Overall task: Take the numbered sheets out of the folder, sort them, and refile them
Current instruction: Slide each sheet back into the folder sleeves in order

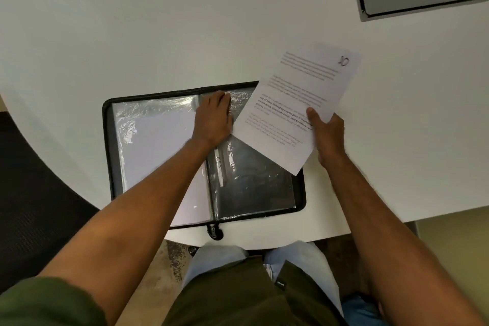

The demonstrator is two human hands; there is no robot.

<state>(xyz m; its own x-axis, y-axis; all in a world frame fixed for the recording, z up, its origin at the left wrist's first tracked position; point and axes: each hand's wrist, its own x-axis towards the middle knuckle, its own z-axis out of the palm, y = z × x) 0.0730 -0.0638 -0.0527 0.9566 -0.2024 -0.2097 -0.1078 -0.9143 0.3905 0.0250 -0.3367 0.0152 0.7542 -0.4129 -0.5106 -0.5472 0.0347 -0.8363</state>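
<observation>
We see a black zip folder lying open and flat on the white table, near its front edge, its clear plastic sleeves glinting. The left-hand sleeve holds a white sheet; the right-hand sleeve looks dark. A printed sheet marked "10" in its top right corner is tilted above the folder's right upper corner, overlapping it.

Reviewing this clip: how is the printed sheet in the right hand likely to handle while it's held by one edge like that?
The sheet is probably light and floppy: the right hand pinches only its near edge, so the far corner marked 10 may sag or flutter. It looks thin, so it could crease at the thumb. It overlaps the open folder, whose glossy sleeves would likely let it slide.
</observation>
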